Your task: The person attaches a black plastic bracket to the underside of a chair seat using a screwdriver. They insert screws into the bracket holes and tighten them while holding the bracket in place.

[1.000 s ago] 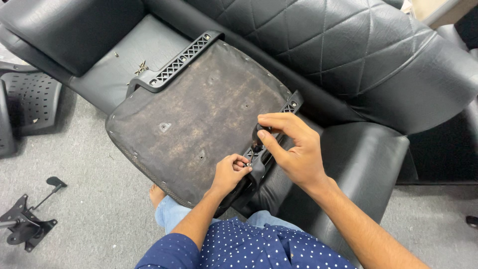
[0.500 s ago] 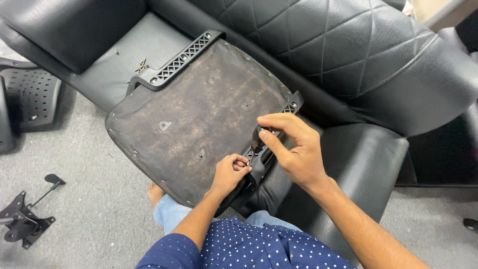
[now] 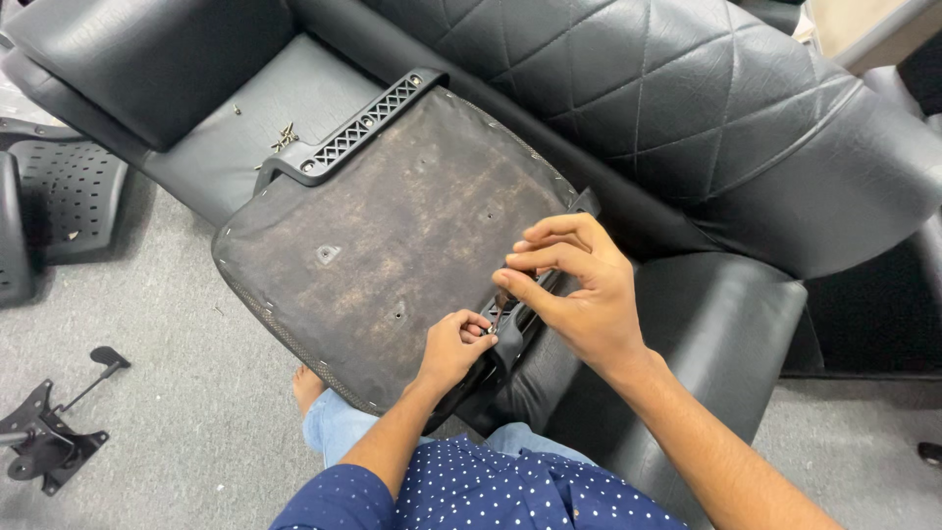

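A: Hand status?

B: Left hand (image 3: 453, 345) lower centre of frame, forearm coming up from the bottom edge in a dotted blue sleeve. Fingers curled in, tips pinched together on its right side.

A: Right?

B: Right hand (image 3: 579, 294) just right of centre, bare forearm running in from the lower right corner. Wrist bent, thumb and fingers drawn together pointing left. The hands nearly touch.

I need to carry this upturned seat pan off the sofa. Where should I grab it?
Grip the slotted black bracket on the seat pan's far edge, coming from the sofa-seat side. It stands proud like a handle with open slots for fingers; the flat underside offers no grip.
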